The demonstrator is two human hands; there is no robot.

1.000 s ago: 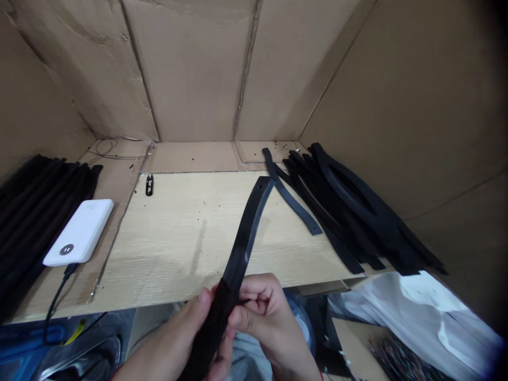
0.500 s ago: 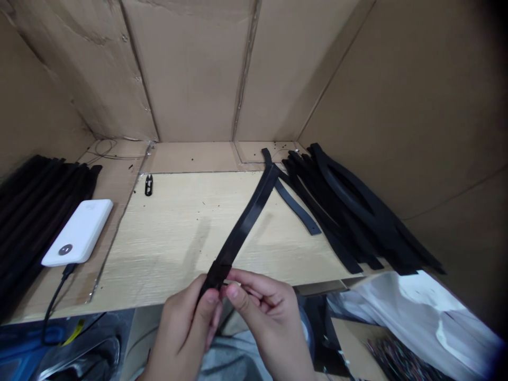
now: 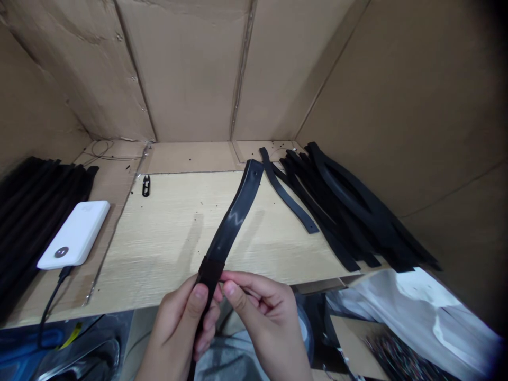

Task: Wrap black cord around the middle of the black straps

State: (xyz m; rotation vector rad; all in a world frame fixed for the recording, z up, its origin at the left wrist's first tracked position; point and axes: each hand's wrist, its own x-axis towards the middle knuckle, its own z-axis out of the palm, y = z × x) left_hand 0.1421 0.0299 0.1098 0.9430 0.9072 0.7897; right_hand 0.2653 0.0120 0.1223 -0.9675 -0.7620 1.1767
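Observation:
A long black strip (image 3: 234, 217) slants up from my hands over the table, its far end showing a small hole. A dark fabric-like sleeve (image 3: 211, 269) surrounds its lower part. My left hand (image 3: 188, 317) is closed round the strip just below the sleeve's upper edge, thumb on top. Beside it on the right, my right hand (image 3: 264, 312) pinches at the strip's edge, its thumb and forefinger together; what lies between them is too small to make out.
More black strips (image 3: 337, 211) lie on the right, with a single one (image 3: 291, 200) beside them. Dark strips (image 3: 35, 211), a white power bank (image 3: 75, 233) with a cable, and small black snips (image 3: 146, 186) are on the left. Cardboard walls (image 3: 190, 69) enclose the table (image 3: 159, 264).
The held strip has turned, showing its broad face and holed end, and its far end has shifted left. My left thumb has moved slightly up and left.

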